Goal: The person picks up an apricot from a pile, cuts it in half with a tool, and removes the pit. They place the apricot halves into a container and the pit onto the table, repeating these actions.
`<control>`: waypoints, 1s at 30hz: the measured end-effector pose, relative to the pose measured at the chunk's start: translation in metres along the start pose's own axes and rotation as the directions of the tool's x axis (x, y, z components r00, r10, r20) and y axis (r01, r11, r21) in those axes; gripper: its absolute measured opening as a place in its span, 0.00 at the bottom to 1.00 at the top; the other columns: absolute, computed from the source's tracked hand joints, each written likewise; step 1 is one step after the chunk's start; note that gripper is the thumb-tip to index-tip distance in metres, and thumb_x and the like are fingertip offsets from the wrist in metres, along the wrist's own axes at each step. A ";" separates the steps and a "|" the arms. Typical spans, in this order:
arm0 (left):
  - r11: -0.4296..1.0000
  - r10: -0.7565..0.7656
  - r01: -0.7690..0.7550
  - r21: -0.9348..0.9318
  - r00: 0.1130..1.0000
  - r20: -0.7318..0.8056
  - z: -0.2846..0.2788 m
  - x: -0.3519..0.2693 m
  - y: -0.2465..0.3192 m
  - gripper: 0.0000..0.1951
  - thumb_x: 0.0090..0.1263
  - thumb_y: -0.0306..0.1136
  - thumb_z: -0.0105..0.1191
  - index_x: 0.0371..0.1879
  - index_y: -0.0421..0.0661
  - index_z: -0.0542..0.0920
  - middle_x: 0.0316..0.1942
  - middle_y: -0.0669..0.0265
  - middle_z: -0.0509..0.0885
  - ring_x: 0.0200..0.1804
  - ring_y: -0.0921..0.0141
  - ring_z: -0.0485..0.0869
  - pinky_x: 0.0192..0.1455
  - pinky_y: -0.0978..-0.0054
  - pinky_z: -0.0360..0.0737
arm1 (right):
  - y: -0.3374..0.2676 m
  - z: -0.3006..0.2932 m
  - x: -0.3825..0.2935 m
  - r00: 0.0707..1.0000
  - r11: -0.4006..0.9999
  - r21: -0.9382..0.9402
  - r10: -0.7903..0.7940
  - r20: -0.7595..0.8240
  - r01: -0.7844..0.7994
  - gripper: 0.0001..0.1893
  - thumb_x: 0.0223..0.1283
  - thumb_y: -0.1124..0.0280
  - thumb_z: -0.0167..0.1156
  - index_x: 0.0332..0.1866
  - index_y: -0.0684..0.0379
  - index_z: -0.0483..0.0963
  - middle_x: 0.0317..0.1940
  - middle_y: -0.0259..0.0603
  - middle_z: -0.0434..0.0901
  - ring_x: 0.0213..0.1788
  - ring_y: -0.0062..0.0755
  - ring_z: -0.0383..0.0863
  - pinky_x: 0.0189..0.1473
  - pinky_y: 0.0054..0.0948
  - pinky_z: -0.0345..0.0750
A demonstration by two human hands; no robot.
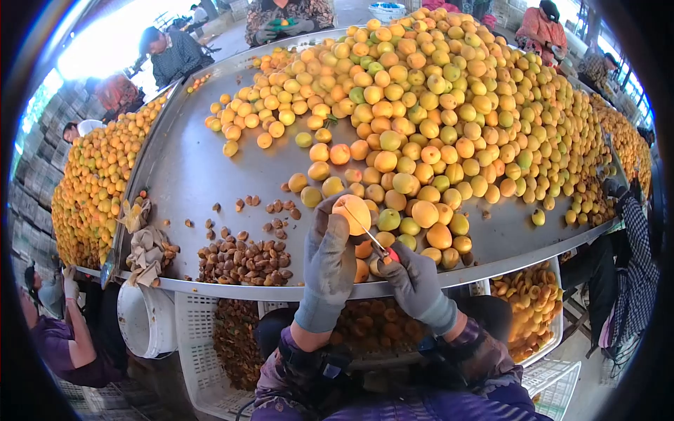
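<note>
In its grey-and-blue work glove, my left hand (327, 258) grips an orange apricot (349, 214) just above the table's near edge. My right hand (421, 284), gloved alike, holds a small knife (375, 241) with a red part at its handle. The thin blade meets the apricot and lies across its face. Whether it has cut in deep cannot be seen. Loose whole apricots (439, 236) lie close behind the two hands. To the left of my left hand, a heap of brown apricot pits (239, 262) rests on the metal table (176, 139).
A large apricot pile (447, 100) covers the table's far and right parts. A crumpled cloth (146, 255) lies at the left corner, above a white bucket (150, 321). Below the edge stand a white crate of brown matter (196, 337) and a crate of apricot halves (553, 321). Several people work around.
</note>
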State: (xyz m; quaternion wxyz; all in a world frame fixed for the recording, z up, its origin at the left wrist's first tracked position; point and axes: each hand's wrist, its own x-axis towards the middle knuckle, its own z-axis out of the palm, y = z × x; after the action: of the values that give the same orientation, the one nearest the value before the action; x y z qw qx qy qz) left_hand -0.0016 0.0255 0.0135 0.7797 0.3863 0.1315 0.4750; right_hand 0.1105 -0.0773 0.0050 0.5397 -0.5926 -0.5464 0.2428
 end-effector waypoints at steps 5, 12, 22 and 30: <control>0.997 0.001 0.003 -0.074 0.999 0.054 0.001 0.002 0.005 0.22 0.74 0.38 0.52 0.61 0.41 0.67 0.51 0.66 0.77 0.51 0.74 0.77 0.54 0.75 0.75 | 0.002 -0.001 -0.001 0.999 0.998 -0.049 0.036 -0.032 -0.038 0.16 0.69 0.57 0.55 0.35 0.62 0.71 0.18 0.49 0.69 0.22 0.53 0.73 0.24 0.33 0.69; 0.977 -0.031 0.038 -0.210 0.999 0.040 -0.005 0.004 0.009 0.21 0.72 0.32 0.54 0.61 0.43 0.67 0.48 0.64 0.78 0.49 0.72 0.79 0.48 0.76 0.79 | -0.004 -0.003 0.001 1.000 0.985 -0.174 -0.003 -0.022 0.000 0.15 0.67 0.57 0.57 0.33 0.60 0.71 0.18 0.49 0.69 0.21 0.53 0.74 0.22 0.35 0.68; 0.988 -0.110 0.113 -0.104 0.993 0.040 -0.008 0.005 0.017 0.22 0.73 0.46 0.52 0.57 0.43 0.71 0.43 0.62 0.81 0.39 0.74 0.82 0.38 0.79 0.80 | 0.003 -0.010 0.000 0.996 0.931 -0.354 -0.092 0.005 0.088 0.17 0.64 0.54 0.59 0.33 0.58 0.70 0.17 0.48 0.71 0.21 0.54 0.75 0.21 0.39 0.68; 0.951 -0.264 0.218 -0.217 0.941 -0.210 0.011 0.003 0.014 0.22 0.73 0.49 0.52 0.53 0.44 0.74 0.42 0.66 0.81 0.35 0.76 0.78 0.35 0.78 0.77 | 0.000 -0.014 -0.001 0.995 0.923 -0.372 -0.093 0.023 0.095 0.16 0.63 0.54 0.59 0.36 0.58 0.71 0.18 0.49 0.72 0.22 0.53 0.76 0.22 0.38 0.69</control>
State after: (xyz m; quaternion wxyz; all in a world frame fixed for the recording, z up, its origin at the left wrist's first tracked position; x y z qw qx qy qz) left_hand -0.0026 0.0258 0.0314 0.8442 0.2314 0.2238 0.4285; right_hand 0.1223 -0.0831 0.0088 0.4273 -0.6566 -0.6117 0.1100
